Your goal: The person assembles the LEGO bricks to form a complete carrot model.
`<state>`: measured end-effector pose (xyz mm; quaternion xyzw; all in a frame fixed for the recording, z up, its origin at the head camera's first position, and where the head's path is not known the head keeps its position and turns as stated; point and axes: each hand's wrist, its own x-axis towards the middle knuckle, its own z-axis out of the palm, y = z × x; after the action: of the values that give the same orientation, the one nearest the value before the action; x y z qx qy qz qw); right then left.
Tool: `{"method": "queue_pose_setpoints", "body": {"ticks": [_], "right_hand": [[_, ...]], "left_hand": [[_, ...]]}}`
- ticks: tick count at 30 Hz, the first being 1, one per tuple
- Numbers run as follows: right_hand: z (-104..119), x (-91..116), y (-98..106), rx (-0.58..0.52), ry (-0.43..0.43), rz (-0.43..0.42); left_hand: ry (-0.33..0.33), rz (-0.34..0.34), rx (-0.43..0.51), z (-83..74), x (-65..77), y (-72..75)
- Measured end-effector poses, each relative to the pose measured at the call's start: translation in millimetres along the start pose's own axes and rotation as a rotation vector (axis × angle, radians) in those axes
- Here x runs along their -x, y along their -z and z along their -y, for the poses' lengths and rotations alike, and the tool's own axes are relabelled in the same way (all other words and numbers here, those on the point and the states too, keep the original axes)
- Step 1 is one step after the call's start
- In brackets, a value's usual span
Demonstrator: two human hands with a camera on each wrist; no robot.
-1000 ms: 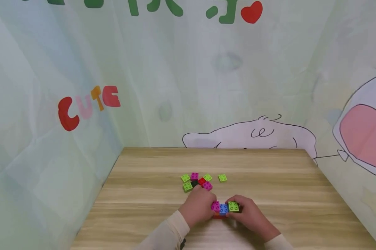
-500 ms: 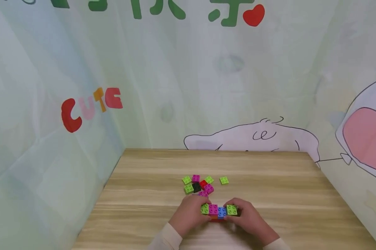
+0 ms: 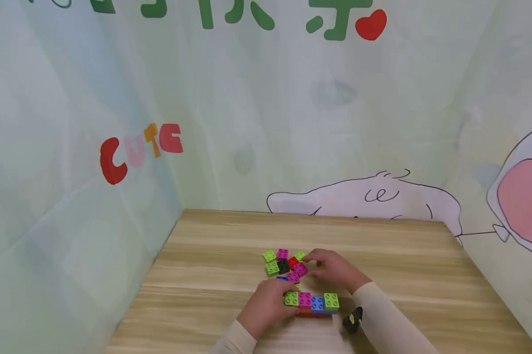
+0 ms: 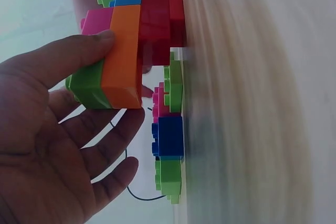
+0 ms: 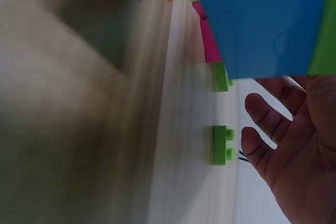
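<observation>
A toy brick structure stands near the table's front. Lime, magenta, blue and lime bricks make its top row, over orange and blue bricks with red ones below. My left hand grips its left end; in the left wrist view the thumb presses the orange brick, with the other fingers around the far side. Behind the structure, my right hand reaches over the loose bricks with fingers extended and apart, beside a magenta brick. In the right wrist view a lime brick lies near those fingertips.
Loose bricks lie on the wooden table behind the structure, among them a black brick, a red brick and a lime brick. A printed curtain borders the table. A black device sits at my right wrist.
My right hand has let go of the structure's right end and moved back toward the loose bricks. Earlier, my left hand came from the pile's side to grip the structure's left end.
</observation>
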<state>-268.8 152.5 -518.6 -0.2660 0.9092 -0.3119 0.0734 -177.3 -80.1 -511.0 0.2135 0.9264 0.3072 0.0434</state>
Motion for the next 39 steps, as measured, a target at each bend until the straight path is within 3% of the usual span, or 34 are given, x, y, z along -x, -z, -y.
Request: {"method": "queue_pose_setpoints", "body": {"ticks": [6,12,19,25,28,30,34,39], "right_hand": [[-3,-18,-3,-0.029,-0.022,0.094],[-7,-20,-8,-0.006,-0.025,0.057],[7,9,10,-0.048,-0.059,-0.086],[32,57,22,-0.021,0.125,-0.080],[38,68,18,0.045,0.243,-0.109],[40,71,15,0.099,0.277,-0.141],[41,74,13,0.176,0.251,-0.155],[42,76,12,0.190,0.198,-0.103]], "left_hand": [[0.037,0.040,0.018,-0.1,-1.9,-0.4],[0.019,0.024,0.009,0.2,-2.2,-0.9],[-0.013,-0.006,-0.021,2.0,-1.4,-3.0],[-0.034,-0.037,-0.045,4.1,0.2,-3.9],[-0.035,-0.061,-0.064,3.8,0.9,-3.5],[-0.034,-0.071,-0.073,3.2,1.3,-2.8],[-0.038,-0.058,-0.085,1.0,1.9,-1.5],[-0.038,-0.042,-0.080,-1.8,1.2,-2.7]]}}
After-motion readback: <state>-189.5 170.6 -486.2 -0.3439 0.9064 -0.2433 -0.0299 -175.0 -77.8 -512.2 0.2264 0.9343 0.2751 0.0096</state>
